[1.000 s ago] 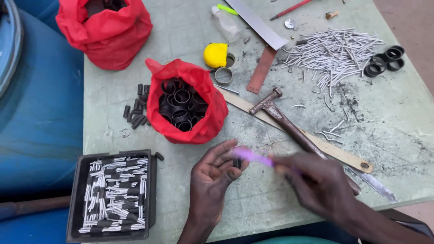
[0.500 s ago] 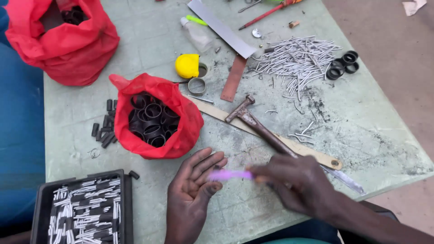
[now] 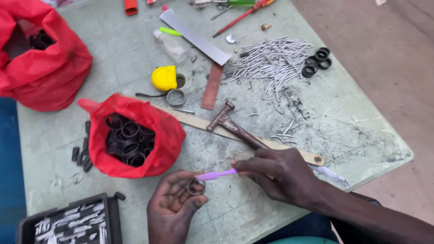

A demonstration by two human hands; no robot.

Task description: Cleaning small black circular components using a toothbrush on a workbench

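Note:
My left hand (image 3: 174, 205) holds a small black ring (image 3: 196, 187) between thumb and fingertips, palm up, near the table's front edge. My right hand (image 3: 281, 175) grips a thin purple stick (image 3: 216, 175) whose tip touches the ring. Just left of my hands a red plastic bag (image 3: 162, 135) lies open, full of black rings. A rusty hammer (image 3: 235, 128) lies across a flat wooden strip (image 3: 199, 122) right behind my right hand.
On the green table (image 3: 343, 131) lie a pile of metal pins (image 3: 271, 61), three black rings (image 3: 315, 62), a yellow tape measure (image 3: 164, 77), a metal ruler (image 3: 195, 37). A second red bag (image 3: 54, 72) sits far left, a black tray of pins (image 3: 68, 223) front left.
The view has shifted so the table appears lower and further left. My left hand now pinches the black ring, and the purple stick's tip has come against it.

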